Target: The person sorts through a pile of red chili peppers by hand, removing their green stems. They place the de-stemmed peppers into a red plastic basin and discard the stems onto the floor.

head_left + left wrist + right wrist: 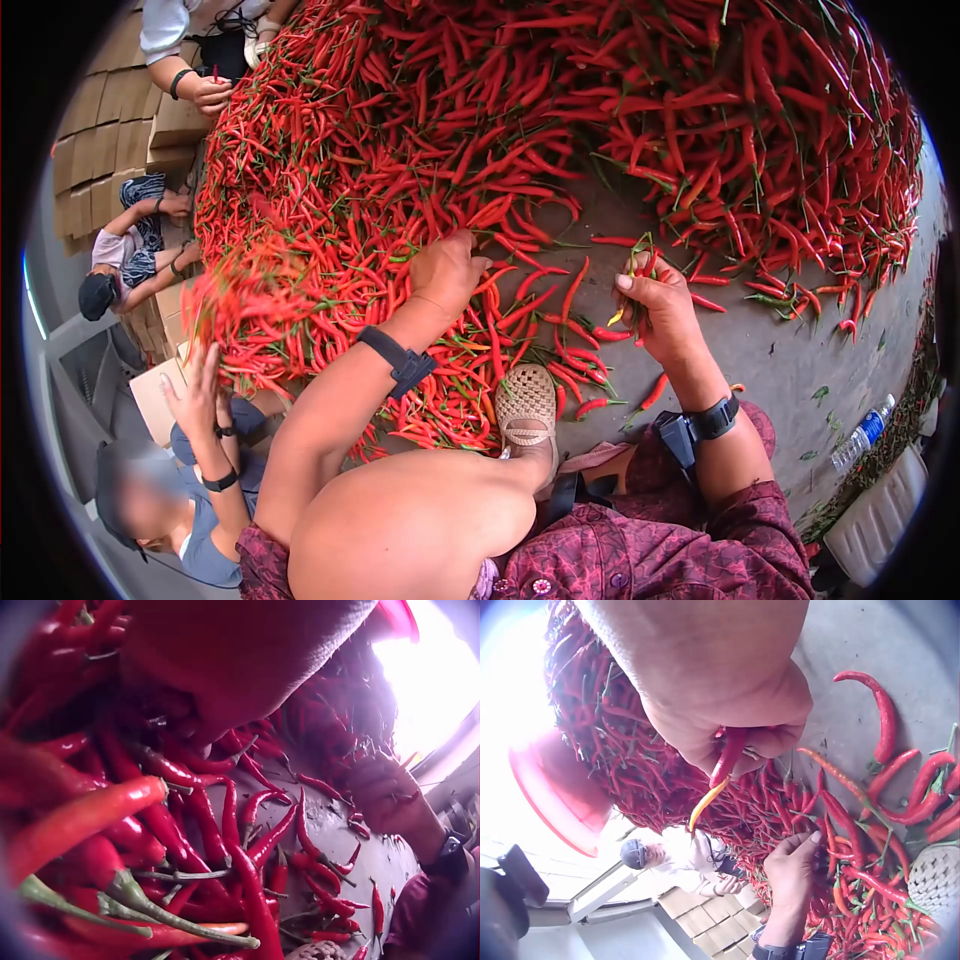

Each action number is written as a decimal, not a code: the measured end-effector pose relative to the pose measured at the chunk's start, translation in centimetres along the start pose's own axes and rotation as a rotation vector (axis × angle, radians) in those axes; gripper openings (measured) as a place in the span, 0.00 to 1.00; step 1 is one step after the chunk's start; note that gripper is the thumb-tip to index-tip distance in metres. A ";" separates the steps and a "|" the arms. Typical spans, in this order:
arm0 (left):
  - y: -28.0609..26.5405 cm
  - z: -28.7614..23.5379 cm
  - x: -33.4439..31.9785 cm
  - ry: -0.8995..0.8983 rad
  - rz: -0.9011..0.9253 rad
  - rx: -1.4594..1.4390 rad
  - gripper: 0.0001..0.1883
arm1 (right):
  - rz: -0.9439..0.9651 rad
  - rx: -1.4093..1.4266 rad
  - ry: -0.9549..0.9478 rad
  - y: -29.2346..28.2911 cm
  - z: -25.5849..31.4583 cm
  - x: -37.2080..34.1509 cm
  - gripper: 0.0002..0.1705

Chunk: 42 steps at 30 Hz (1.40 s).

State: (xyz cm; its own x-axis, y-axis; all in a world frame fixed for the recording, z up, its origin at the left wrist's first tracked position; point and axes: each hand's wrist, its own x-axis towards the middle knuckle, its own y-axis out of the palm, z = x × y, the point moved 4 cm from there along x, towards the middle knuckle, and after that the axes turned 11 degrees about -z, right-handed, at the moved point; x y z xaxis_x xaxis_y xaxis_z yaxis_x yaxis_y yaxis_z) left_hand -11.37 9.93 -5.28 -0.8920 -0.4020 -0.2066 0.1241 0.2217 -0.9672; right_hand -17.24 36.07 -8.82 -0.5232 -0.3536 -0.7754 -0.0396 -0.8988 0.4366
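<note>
Clock directions refer to the head view, about its centre. Nearest, at 6 o'clock, a woven shoe (525, 400) stands beside loose red chili peppers (565, 355). Just off centre toward 11 o'clock, the left hand (445, 272) reaches into the edge of the chili heap (400, 160), its fingers bent and their tips among the pods; whether they grip one cannot be told. At 3 o'clock, the right hand (655, 305) has its fingers curled and pinches a red chili (729, 757) and a yellow chili (707, 804), held above the grey floor (720, 370). The heap spreads from 8 o'clock through 12 to 2 o'clock. At 4 o'clock lies a plastic bottle (863, 435). At 8 o'clock, a person in a dark cap (165, 490) raises a hand beneath motion-blurred chilies (250, 300). Farther off, between 9 and 11 o'clock, two more people sit by the heap, near stacked cardboard boxes (105, 150).
</note>
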 end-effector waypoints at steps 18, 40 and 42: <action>-3.0 0.4 -5.7 -0.594 0.831 -0.711 0.13 | 0.178 -0.118 0.117 1.9 -3.5 -1.8 0.09; -0.2 -11.1 -12.8 -0.132 1.205 -1.160 0.30 | 0.387 0.359 -0.014 -1.5 1.7 -1.1 0.11; -2.6 -12.9 -12.8 -0.006 1.377 -1.091 0.37 | 0.426 0.370 -0.013 -1.4 1.7 -1.0 0.11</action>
State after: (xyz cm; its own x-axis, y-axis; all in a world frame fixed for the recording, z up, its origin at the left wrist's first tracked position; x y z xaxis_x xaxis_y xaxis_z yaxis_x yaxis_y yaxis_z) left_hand -5.88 25.92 1.83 -0.3960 0.5713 -0.7189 0.3948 0.8128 0.4285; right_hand -18.08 38.13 -7.88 -0.5688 -0.6599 -0.4909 -0.1175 -0.5255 0.8426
